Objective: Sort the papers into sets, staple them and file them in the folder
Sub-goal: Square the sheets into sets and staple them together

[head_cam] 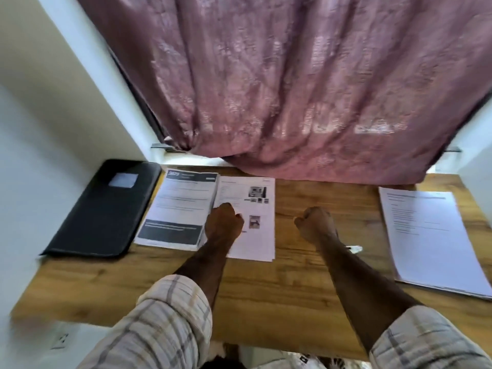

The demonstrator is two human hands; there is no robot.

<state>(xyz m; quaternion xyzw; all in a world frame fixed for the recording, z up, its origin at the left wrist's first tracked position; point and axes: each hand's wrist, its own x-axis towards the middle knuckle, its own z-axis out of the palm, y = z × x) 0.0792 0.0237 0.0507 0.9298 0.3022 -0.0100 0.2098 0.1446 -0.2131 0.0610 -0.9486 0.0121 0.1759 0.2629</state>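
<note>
Your left hand (223,222), fingers curled into a fist and gripping nothing visible, sits over a sheet with small photos (255,222) at the frame's centre. Your right hand (315,225) is likewise a fist, holding nothing, above the bare wooden tabletop (266,296). A black folder (106,209) lies closed at left, beside a dark-banded paper stack (178,209). Another paper stack (431,235) lies at right.

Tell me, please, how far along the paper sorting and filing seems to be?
Sorting looks done: three piles lie apart, a dark-banded set, a photo-page set and a text set. Nothing is in hand: the left hand and right hand are empty fists. Stapling cannot be confirmed; filing remains, since the black folder lies closed.
</note>
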